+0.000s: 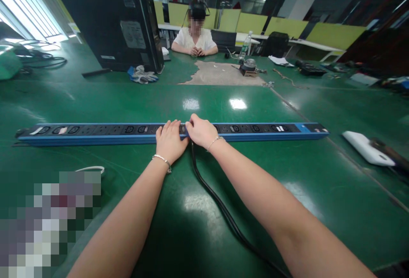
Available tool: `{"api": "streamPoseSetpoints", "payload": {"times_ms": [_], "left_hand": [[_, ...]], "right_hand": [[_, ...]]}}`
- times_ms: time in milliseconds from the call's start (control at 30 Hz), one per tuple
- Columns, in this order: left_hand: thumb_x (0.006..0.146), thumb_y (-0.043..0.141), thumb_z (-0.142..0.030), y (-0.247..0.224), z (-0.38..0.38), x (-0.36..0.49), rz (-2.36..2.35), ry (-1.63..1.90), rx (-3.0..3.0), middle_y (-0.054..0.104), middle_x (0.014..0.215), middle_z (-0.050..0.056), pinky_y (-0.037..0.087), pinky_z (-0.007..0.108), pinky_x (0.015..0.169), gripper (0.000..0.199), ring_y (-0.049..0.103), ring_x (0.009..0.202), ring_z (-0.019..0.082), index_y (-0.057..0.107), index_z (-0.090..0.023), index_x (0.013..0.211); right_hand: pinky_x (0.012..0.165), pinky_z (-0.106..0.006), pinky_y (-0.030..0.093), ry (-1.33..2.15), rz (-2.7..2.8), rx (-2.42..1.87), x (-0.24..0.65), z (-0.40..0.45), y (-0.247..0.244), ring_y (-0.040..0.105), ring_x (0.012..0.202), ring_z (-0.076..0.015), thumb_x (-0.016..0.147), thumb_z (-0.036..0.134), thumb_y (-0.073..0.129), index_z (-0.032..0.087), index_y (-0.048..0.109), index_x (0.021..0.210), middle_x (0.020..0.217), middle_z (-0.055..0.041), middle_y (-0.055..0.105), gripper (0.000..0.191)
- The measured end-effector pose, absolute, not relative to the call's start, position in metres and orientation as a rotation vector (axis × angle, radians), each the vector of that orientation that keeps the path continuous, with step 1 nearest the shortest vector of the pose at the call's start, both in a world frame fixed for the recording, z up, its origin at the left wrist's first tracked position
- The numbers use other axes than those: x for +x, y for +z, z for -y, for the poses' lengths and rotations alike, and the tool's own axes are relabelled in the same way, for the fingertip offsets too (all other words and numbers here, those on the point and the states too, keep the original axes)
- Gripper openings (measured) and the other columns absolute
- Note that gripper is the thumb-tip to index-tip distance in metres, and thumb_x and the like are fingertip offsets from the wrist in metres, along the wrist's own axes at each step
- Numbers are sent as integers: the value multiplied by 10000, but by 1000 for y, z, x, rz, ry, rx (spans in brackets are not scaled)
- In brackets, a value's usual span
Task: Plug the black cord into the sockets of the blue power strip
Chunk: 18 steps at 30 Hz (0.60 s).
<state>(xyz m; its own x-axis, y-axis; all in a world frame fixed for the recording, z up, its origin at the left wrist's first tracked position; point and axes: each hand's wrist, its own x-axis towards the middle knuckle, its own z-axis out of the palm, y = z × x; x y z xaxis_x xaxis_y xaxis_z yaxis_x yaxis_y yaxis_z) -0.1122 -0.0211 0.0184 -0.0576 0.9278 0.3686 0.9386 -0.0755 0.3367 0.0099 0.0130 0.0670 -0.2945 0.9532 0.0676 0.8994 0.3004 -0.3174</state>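
Across table [128, 103], long blue pwr strip [140, 140]: prob. stiff, hefty, slick; I'd take both ends. L hand [171, 140] flat on top, unclenched; R hand [202, 132] curled by blk cable [220, 205], grip unclear.

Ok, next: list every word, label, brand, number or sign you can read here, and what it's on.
No text can be read in this picture.
Black case: large pale label and smaller ones, print too blurred.
Blue-and-black socket strip: white stickers, too small to read.
Clear bottle: green label, too small and blurred.
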Motion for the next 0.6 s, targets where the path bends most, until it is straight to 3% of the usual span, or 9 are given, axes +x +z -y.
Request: {"api": "streamPoseSetpoints", "payload": {"times_ms": [167,300,433,600], "left_hand": [[881,367,-425,41,24,-94,2113,-971,-2084,676,1061,89,431,371,922,409,593,1034,239,587,-192,1135],[864,394,-429,60,18,-77,2321,-686,-2122,715,901,69,493,363,721,352,660,830,248,606,-259,1086],[832,405,-288,70,7,-68,2316,-438,-2079,711,835,121,498,380,680,279,675,798,278,634,-205,968],[853,378,-273,70,3,-65,2280,-285,-2139,703,841,157,504,390,688,294,681,804,296,603,-164,1008]], "right_hand": [[815,-277,419,132,2133,-1743,62,3,50,606,930,-188,950,328,272,224,582,1097,996,-52,678,359],[941,-312,348,-99,2057,-1667,93,9,25,499,1094,-219,914,270,364,172,623,1105,1149,-100,618,337],[1037,-340,262,-146,2087,-1565,98,11,8,421,1211,-204,910,274,389,180,592,1195,1294,-89,546,362],[1101,-432,135,-153,2243,-1505,89,14,6,319,1321,-205,914,337,410,230,461,1342,1432,-68,427,444]]}}
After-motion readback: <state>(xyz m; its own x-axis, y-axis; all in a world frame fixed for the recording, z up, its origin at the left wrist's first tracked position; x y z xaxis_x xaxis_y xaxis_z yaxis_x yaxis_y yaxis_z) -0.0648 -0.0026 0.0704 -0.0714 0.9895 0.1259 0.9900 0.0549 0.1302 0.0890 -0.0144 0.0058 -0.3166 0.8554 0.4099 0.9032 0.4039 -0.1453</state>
